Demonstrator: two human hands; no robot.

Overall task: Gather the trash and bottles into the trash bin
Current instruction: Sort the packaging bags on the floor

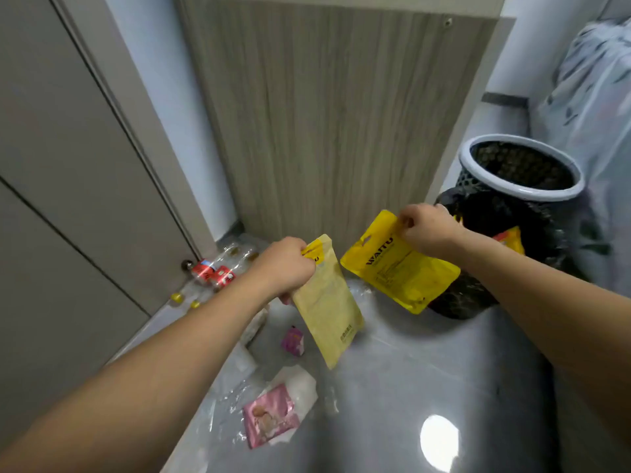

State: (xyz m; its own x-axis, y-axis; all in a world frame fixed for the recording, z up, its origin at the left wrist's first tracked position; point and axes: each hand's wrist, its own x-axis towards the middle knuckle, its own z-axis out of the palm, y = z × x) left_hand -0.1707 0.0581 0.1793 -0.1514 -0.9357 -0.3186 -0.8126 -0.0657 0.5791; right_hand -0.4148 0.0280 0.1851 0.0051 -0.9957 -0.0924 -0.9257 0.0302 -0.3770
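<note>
Now both forearms reach forward and down over the grey floor [426, 353]. Her or his left hand [285, 268] is curled into a fist round the top corner of a pale yellow pouch [326, 308], which hangs tilted below the grip, clear of the floor. To the right of it, the right hand [428, 230] pinches the top edge of a bright yellow pouch [397, 266], which dangles slantwise beneath the fingers, just in front of the black mesh trash bin [519, 172]. Left of the left fist, clear bottles [213, 273] with red labels lie by the door [68, 165]. Beneath that wrist lie a small purple wrapper [293, 341] and a pink packet [269, 416] on clear plastic.
</note>
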